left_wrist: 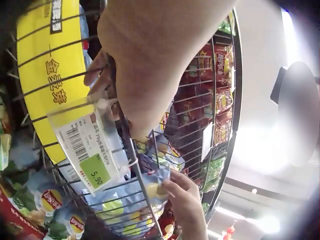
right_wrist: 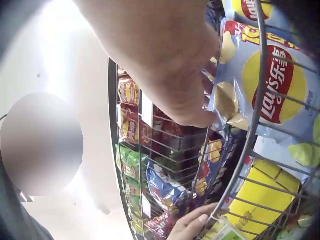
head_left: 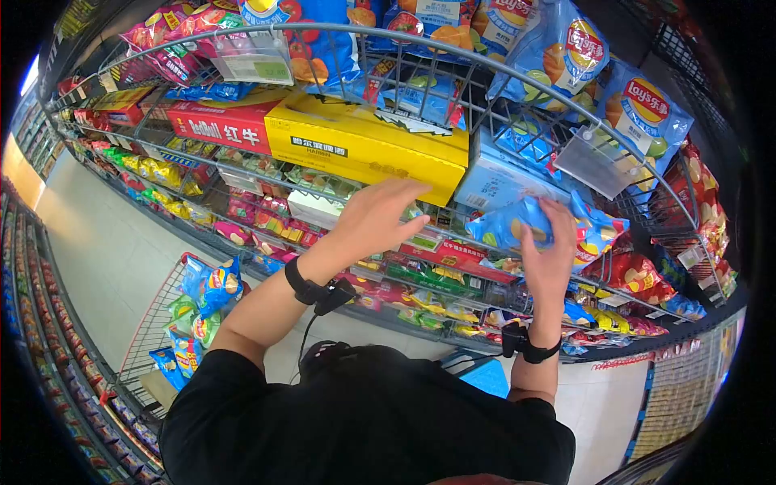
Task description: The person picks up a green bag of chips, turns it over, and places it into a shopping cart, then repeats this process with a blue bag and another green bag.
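In the head view my right hand [head_left: 551, 242] grips a blue bag of chips [head_left: 509, 224] at the front of the wire shelf. The right wrist view shows the bag [right_wrist: 245, 85] close up, with a Lay's logo and the fingers at its edge. The left wrist view catches this hand [left_wrist: 184, 197] pinching a corner of the bag. My left hand [head_left: 376, 214] reaches over the shelf's front with fingers extended, beside a yellow carton [head_left: 368, 145]. Nothing shows in its grasp. Wires and a price tag [left_wrist: 90, 150] partly cover its fingers in the left wrist view.
A wire basket rim [head_left: 356, 29] curves above, holding more chip bags [head_left: 578, 48]. Red [head_left: 222, 125] and light blue [head_left: 509, 178] cartons flank the yellow one. Lower shelves hold snacks. At left stands a shopping cart [head_left: 139, 343] with several chip bags [head_left: 214, 287].
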Motion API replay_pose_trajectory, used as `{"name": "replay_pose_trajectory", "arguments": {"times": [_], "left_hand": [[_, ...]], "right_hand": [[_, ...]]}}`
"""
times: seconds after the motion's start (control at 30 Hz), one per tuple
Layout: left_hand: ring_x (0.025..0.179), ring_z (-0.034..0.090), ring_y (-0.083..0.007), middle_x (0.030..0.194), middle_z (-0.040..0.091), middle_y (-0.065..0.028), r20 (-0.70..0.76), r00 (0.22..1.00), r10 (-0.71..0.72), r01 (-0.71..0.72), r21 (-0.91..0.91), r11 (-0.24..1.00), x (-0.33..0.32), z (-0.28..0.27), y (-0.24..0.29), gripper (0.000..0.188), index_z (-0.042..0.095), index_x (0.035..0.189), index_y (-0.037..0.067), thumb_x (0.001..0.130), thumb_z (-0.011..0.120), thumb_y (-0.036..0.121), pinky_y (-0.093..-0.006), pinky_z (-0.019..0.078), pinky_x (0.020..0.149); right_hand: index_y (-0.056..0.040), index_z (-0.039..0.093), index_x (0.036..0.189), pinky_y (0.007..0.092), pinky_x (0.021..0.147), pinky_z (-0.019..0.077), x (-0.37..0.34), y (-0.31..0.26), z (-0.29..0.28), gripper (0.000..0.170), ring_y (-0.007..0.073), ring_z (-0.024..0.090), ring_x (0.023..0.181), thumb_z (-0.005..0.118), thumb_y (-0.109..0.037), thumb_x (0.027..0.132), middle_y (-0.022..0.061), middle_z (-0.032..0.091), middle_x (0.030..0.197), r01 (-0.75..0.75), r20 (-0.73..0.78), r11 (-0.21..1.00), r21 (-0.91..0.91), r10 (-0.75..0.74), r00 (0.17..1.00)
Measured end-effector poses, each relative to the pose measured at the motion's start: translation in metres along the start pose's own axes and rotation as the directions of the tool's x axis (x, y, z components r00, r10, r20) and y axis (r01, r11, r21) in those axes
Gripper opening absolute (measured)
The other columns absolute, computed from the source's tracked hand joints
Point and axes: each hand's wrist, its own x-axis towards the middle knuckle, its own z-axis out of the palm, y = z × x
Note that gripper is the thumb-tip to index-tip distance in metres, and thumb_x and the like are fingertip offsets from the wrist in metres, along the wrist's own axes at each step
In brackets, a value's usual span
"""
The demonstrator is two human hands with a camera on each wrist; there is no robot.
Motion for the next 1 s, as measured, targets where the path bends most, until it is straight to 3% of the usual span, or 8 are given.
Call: {"name": "replay_pose_trajectory", "arguments": {"times": [0.2, 0.27, 0.37, 0.4, 0.53, 0.67, 0.9, 1.0], "left_hand": [[0.100, 0.062, -0.0328, 0.110, 0.066, -0.0127, 0.050, 0.997, -0.060, 0.058, 0.033, 0.998, -0.004, 0.003, -0.003, 0.035, 0.065, 0.107, 0.007, 0.084, 0.063, 0.032, -0.0418, 0.0494, 0.086], [0.103, 0.061, -0.0321, 0.111, 0.065, -0.0125, 0.016, 1.000, 0.001, -0.002, 0.021, 1.000, -0.006, 0.006, -0.008, 0.034, 0.065, 0.109, 0.007, 0.083, 0.064, 0.030, -0.0413, 0.0485, 0.088], [0.111, 0.058, -0.0313, 0.119, 0.062, -0.0126, -0.051, 0.996, 0.068, -0.073, -0.100, 0.992, -0.013, -0.002, -0.010, 0.040, 0.062, 0.116, 0.007, 0.081, 0.067, 0.026, -0.0409, 0.0456, 0.094], [0.114, 0.056, -0.0312, 0.123, 0.060, -0.0127, -0.074, 0.993, 0.088, -0.099, -0.161, 0.982, -0.017, -0.005, -0.010, 0.043, 0.060, 0.119, 0.007, 0.080, 0.068, 0.025, -0.0409, 0.0444, 0.096], [0.128, 0.044, -0.0346, 0.140, 0.044, -0.0157, -0.120, 0.969, 0.217, -0.241, -0.252, 0.937, -0.043, -0.033, 0.006, 0.075, 0.045, 0.135, 0.008, 0.070, 0.079, 0.022, -0.0433, 0.0376, 0.104], [0.127, 0.045, -0.0358, 0.140, 0.044, -0.0174, -0.084, 0.957, 0.277, -0.289, -0.324, 0.901, -0.069, -0.053, 0.024, 0.083, 0.043, 0.136, 0.008, 0.065, 0.083, 0.022, -0.0435, 0.0380, 0.104], [0.125, 0.047, -0.0362, 0.139, 0.044, -0.0178, -0.097, 0.986, 0.133, -0.163, -0.438, 0.884, -0.126, -0.065, 0.020, 0.091, 0.039, 0.138, 0.007, 0.061, 0.085, 0.023, -0.0437, 0.0398, 0.102], [0.116, 0.055, -0.0271, 0.126, 0.054, -0.0157, 0.088, 0.981, -0.170, 0.188, -0.616, 0.765, -0.154, -0.076, 0.010, 0.082, 0.044, 0.133, 0.006, 0.064, 0.084, 0.020, -0.0383, 0.0439, 0.097]], "right_hand": [[-0.0024, 0.063, 0.099, 0.0410, 0.102, 0.0371, -0.004, 0.015, -0.021, 0.026, 0.0318, 0.057, 0.100, 0.070, -0.001, 0.074, 0.0129, 0.064, 0.100, -0.019, 0.015, 0.999, -0.048, 0.020, 1.000], [-0.0027, 0.064, 0.092, 0.0428, 0.103, 0.0362, -0.010, 0.021, -0.018, 0.019, 0.0297, 0.058, 0.093, 0.069, 0.001, 0.075, 0.0116, 0.064, 0.093, 0.023, -0.009, 1.000, -0.019, -0.023, 1.000], [-0.0033, 0.062, 0.087, 0.0485, 0.104, 0.0342, -0.012, -0.004, -0.021, 0.015, 0.0264, 0.060, 0.086, 0.068, 0.003, 0.075, 0.0092, 0.063, 0.088, 0.170, -0.212, 0.985, -0.020, -0.171, 0.962], [-0.0046, 0.062, 0.087, 0.0557, 0.105, 0.0328, -0.013, -0.016, -0.022, 0.019, 0.0255, 0.060, 0.084, 0.066, 0.008, 0.074, 0.0084, 0.062, 0.087, 0.212, -0.282, 0.977, 0.009, -0.201, 0.938], [-0.0065, 0.058, 0.085, 0.0619, 0.105, 0.0327, -0.034, -0.061, -0.027, 0.024, 0.0248, 0.058, 0.085, 0.060, 0.014, 0.073, 0.0054, 0.057, 0.085, 0.389, -0.481, 0.920, 0.053, -0.318, 0.817], [-0.0154, 0.052, 0.089, 0.0578, 0.105, 0.0338, -0.059, -0.115, -0.028, 0.027, 0.0206, 0.056, 0.086, 0.072, -0.003, 0.076, 0.0008, 0.055, 0.086, 0.467, -0.273, 0.870, 0.160, -0.415, 0.868], [-0.0233, 0.064, 0.091, 0.0478, 0.106, 0.0301, -0.084, -0.187, -0.005, 0.036, 0.0153, 0.058, 0.092, 0.075, 0.000, 0.065, -0.0059, 0.062, 0.092, 0.497, -0.120, 0.798, 0.341, -0.488, 0.865], [-0.0160, 0.068, 0.092, 0.0529, 0.103, 0.0331, -0.078, -0.215, 0.019, 0.031, 0.0225, 0.059, 0.099, 0.076, -0.003, 0.066, 0.0011, 0.065, 0.100, 0.365, 0.003, 0.832, 0.418, -0.403, 0.915]]}}
